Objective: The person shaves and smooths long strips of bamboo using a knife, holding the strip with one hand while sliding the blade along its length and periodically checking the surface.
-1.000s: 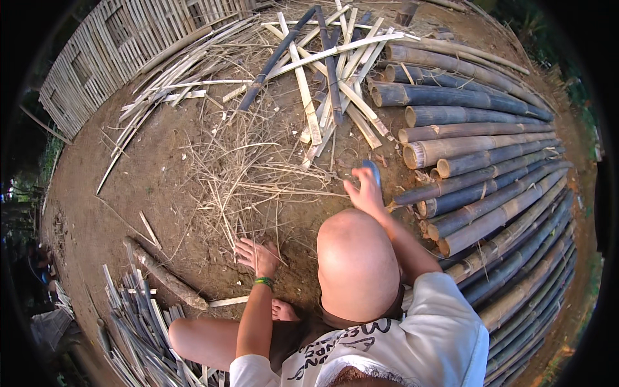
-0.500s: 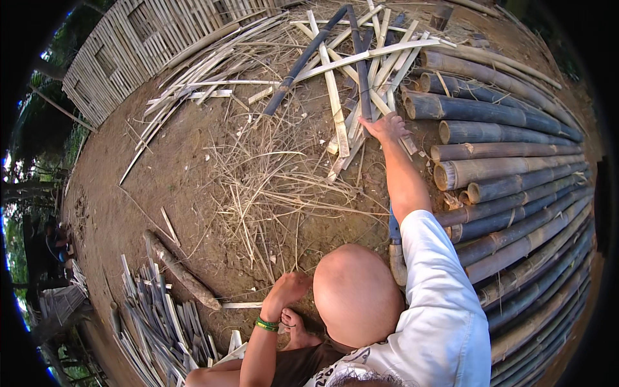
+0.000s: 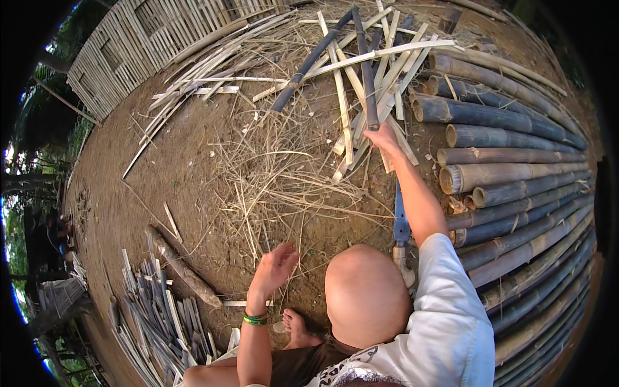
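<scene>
My right hand [image 3: 385, 140], arm stretched far forward, is closed round the near end of a dark bamboo strip [image 3: 366, 68]. That strip lies over a heap of pale split bamboo strips [image 3: 342, 97], its far end meeting a second dark strip [image 3: 313, 59] at an angle. My left hand [image 3: 276, 267] hangs empty above the ground beside my bent knee, its fingers apart and slightly curled. Under my right forearm, next to the knee, lies a long tool with a blue flat part [image 3: 401, 222] and a pale handle [image 3: 403, 266]; the forearm and knee hide some of it.
Whole bamboo poles [image 3: 503, 132] lie in a row along the right side. Thin shavings [image 3: 277, 174] litter the ground ahead. At lower left are a short log [image 3: 184, 266] and a pile of narrow strips [image 3: 158, 309]. A slatted bamboo wall [image 3: 142, 45] stands behind.
My right hand has gone from reaching with spread fingers to gripping the dark strip's near end. My left hand has risen slightly and moved a little left, away from my foot.
</scene>
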The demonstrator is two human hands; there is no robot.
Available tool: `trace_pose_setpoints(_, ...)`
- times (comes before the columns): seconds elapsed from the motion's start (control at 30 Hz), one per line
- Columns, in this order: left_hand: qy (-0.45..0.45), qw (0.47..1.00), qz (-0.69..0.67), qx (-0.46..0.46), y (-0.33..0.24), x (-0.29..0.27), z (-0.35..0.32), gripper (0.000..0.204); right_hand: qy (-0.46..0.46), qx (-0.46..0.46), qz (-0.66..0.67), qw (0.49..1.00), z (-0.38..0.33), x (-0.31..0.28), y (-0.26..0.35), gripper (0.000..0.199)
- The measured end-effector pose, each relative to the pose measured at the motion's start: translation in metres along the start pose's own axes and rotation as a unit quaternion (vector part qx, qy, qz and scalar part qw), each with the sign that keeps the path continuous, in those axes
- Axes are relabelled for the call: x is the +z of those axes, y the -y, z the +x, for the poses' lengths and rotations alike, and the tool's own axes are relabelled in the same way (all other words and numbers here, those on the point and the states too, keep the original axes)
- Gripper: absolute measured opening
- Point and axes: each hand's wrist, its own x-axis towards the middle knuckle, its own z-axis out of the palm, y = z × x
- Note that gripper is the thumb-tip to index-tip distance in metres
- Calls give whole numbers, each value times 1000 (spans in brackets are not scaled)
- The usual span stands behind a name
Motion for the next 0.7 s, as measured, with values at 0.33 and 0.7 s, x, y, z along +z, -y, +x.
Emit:
trace_pose_setpoints(0.33, -40, 993, -83, 80, -18, 13, 37, 39, 84, 1, 285, 955, -157, -71, -68, 26)
trace_pose_setpoints(0.7, 39, 995, -46, 85, -38, 36, 68, 44, -227, -105, 220, 943, -202, -170, -53, 31)
